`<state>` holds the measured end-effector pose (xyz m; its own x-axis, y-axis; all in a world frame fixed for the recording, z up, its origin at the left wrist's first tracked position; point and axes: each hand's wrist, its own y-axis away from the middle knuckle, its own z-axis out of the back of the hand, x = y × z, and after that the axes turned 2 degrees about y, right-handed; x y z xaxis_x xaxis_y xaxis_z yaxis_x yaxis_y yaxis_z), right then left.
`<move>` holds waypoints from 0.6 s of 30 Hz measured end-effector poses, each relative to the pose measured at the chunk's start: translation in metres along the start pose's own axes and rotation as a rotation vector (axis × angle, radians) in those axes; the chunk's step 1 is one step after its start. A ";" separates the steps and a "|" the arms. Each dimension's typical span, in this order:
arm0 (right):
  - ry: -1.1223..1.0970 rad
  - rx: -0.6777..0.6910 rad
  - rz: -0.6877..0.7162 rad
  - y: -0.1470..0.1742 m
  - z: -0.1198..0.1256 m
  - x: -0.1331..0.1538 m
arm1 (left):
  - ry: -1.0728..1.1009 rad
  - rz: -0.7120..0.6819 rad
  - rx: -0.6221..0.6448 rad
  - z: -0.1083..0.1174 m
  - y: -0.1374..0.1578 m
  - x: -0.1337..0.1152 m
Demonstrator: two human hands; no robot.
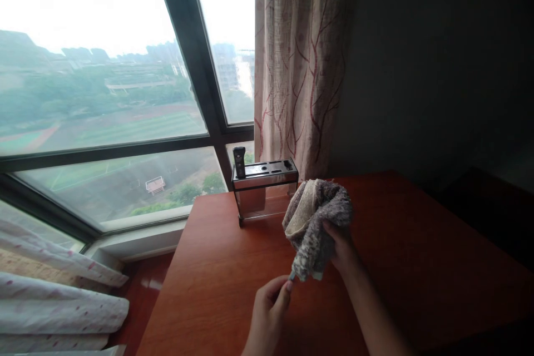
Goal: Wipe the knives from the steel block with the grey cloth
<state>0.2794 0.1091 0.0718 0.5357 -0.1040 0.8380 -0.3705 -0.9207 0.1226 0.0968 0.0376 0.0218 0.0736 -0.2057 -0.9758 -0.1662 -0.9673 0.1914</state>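
Note:
A bunched grey-and-beige towel [319, 228] is held above the wooden table. My right hand [341, 246] grips it from the right side, fingers partly buried in the cloth. At the towel's lower left end, my left hand [273, 300] pinches a thin grey-blue piece [292, 276] between thumb and forefinger. The rest of that piece is hidden by the towel, so its kind cannot be made out. Behind the towel stands a slotted metal-and-clear knife holder [267, 169], with one black handle [239, 161] upright in its left end.
The reddish-brown table [217, 272] reaches toward the window [125, 94]. A patterned curtain [298, 55] hangs behind the holder. Pale curtain fabric [62, 306] lies at the lower left, beyond the table's left edge. The right side is dark.

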 end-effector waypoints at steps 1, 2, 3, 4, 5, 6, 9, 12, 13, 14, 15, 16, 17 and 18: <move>0.038 -0.028 0.039 -0.001 -0.006 0.002 | -0.090 -0.086 -0.071 0.002 -0.001 -0.003; 0.085 -0.068 0.092 -0.001 -0.011 0.002 | -0.165 -0.158 -0.127 0.003 -0.001 -0.005; 0.136 -0.115 0.154 -0.002 -0.015 0.002 | -0.223 -0.211 -0.165 0.005 0.000 -0.006; 0.184 -0.160 0.212 -0.002 -0.018 0.002 | -0.264 -0.243 -0.179 0.006 0.000 -0.007; 0.225 -0.201 0.253 -0.003 -0.020 0.001 | -0.288 -0.254 -0.171 0.007 0.000 -0.007; 0.261 -0.230 0.275 -0.004 -0.021 0.001 | -0.299 -0.250 -0.148 0.008 0.000 -0.006; 0.321 -0.266 0.266 -0.008 -0.019 0.000 | -0.222 -0.171 -0.057 0.008 -0.001 -0.001; 0.330 -0.248 0.223 -0.012 -0.016 0.003 | -0.016 -0.019 0.039 0.008 -0.004 0.003; 0.316 -0.242 0.208 -0.013 -0.016 0.004 | 0.055 0.043 0.077 0.007 -0.005 0.003; 0.297 -0.236 0.189 -0.015 -0.016 0.004 | 0.121 0.105 0.114 0.007 -0.005 0.003; 0.273 -0.230 0.163 -0.017 -0.016 0.005 | 0.178 0.163 0.147 0.007 -0.006 0.002; 0.244 -0.226 0.133 -0.019 -0.016 0.005 | 0.227 0.214 0.175 0.007 -0.006 0.001; 0.210 -0.218 0.097 -0.021 -0.016 0.005 | 0.269 0.257 0.197 0.007 -0.005 0.001; 0.176 -0.207 0.059 -0.023 -0.016 0.005 | 0.305 0.292 0.216 0.007 -0.004 0.000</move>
<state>0.2778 0.1356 0.0817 0.3755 -0.0715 0.9241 -0.5541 -0.8165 0.1620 0.0907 0.0426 0.0200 0.2734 -0.5297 -0.8029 -0.4216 -0.8163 0.3950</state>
